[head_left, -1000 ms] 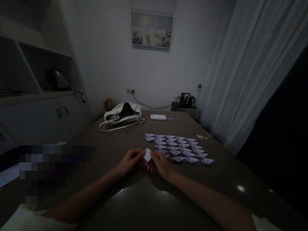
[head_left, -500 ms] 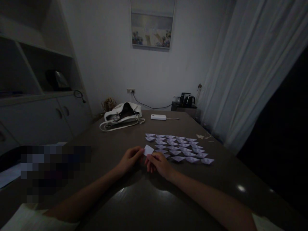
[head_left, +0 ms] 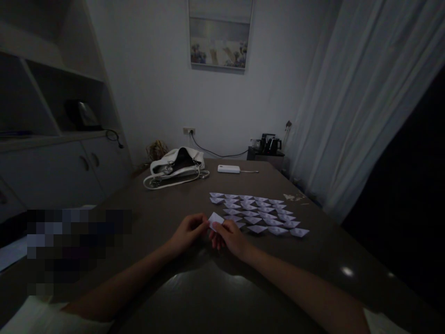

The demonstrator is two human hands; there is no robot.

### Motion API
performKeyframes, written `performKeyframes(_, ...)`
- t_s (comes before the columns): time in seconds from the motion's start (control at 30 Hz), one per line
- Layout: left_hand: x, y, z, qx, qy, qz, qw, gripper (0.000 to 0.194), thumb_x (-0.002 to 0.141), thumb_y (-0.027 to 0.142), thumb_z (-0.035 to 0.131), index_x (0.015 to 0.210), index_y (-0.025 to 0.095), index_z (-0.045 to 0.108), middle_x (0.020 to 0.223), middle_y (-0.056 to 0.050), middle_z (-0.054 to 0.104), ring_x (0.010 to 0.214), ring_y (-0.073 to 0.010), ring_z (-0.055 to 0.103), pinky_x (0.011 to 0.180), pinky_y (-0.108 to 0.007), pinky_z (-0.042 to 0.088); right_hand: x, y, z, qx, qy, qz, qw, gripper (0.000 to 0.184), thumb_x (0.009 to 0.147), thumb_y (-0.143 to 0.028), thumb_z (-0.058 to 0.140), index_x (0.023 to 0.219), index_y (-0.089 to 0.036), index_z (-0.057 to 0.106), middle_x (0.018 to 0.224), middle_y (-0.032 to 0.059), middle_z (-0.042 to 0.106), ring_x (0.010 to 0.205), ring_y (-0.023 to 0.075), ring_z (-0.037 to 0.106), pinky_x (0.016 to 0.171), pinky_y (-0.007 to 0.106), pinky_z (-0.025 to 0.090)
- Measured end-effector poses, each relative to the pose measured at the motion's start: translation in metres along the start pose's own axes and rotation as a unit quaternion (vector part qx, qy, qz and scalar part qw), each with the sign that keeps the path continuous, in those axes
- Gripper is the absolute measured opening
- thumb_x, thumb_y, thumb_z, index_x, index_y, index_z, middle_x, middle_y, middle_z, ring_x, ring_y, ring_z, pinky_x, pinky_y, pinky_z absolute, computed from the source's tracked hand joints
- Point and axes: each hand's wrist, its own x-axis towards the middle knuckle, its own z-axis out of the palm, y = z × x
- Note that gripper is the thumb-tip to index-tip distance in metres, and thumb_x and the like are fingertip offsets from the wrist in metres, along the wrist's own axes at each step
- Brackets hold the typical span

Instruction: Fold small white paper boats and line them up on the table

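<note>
Edges and room: from my remote seat I read the dark tabletop (head_left: 208, 301) as running from the near side of the view back toward the wall (head_left: 139, 97). Its right edge slants away beside the pale curtain (head_left: 333, 116). Open surface lies between the two forearms and also outside the right forearm, where a bright reflection shows. On the right, the paper boats (head_left: 267, 216) stand in rows, the nearest just beyond the right hand and partly hidden by it; tightest side for me. Small light scraps (head_left: 294, 197) lie past the boats, near the right edge. Far side: white bag (head_left: 182, 173) on the left, white device (head_left: 228, 169) with a short lead beside it. At left, a pixelated block (head_left: 73, 241) covers part of the view; I cannot tell what is under it.

Change: half a second ago the right thumb met only the lower part of the folded white paper (head_left: 216, 218); I now log it lapped further over the lower right face. Boats, bag and device match the earlier frame.

Hands: left hand (head_left: 190, 231) narrow, thumb and forefinger pinching the paper's left corner. Right hand (head_left: 233, 237) also closed on it, thumb on top, other fingers curled below. Paper is held above the table, between both hands, just left of the boats
</note>
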Motion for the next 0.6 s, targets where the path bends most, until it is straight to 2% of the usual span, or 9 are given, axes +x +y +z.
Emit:
performKeyframes(0.13,0.0004,-0.0004,0.0022,0.009,-0.026,-0.006,1.000,0.039,0.084,0.049,0.048,0.068,0.013,0.054,0.058,0.002,0.053,0.056,-0.0123,0.049,0.055,-0.022,0.039,-0.0007,0.0030,0.0002,-0.015,-0.052,-0.007,0.999,0.052,0.081,-0.060,0.046,0.061,-0.013,0.056,0.044,-0.0014,0.052,0.035,0.0076,0.046,0.036,0.018,0.034)
performKeyframes(0.27,-0.0011,0.0033,0.0042,0.051,-0.054,-0.003,0.997,0.042,0.086,0.048,0.044,0.067,0.012,0.056,0.058,0.000,0.056,0.057,-0.0139,0.052,0.056,-0.023,0.039,-0.0026,0.0033,0.0011,-0.075,-0.098,-0.016,0.992,0.052,0.083,-0.058,0.046,0.058,-0.014,0.056,0.042,-0.0017,0.050,0.035,0.0086,0.047,0.036,0.018,0.034)
performKeyframes(0.4,-0.0021,0.0061,0.0047,0.092,-0.035,0.020,0.995,0.046,0.087,0.049,0.041,0.064,0.013,0.056,0.058,-0.001,0.057,0.058,-0.0146,0.052,0.057,-0.023,0.039,-0.0039,0.0026,0.0006,-0.075,-0.100,-0.011,0.992,0.048,0.085,-0.054,0.045,0.059,-0.015,0.054,0.044,-0.0019,0.051,0.037,0.0087,0.048,0.038,0.018,0.035)
performKeyframes(0.6,-0.0011,0.0036,0.0050,0.078,-0.002,0.000,0.997,0.046,0.086,0.050,0.040,0.064,0.013,0.055,0.057,0.001,0.052,0.056,-0.0137,0.046,0.054,-0.023,0.036,-0.0038,0.0029,0.0006,-0.063,-0.089,-0.012,0.994,0.048,0.085,-0.053,0.044,0.056,-0.016,0.051,0.044,-0.0021,0.051,0.037,0.0085,0.048,0.037,0.018,0.035)
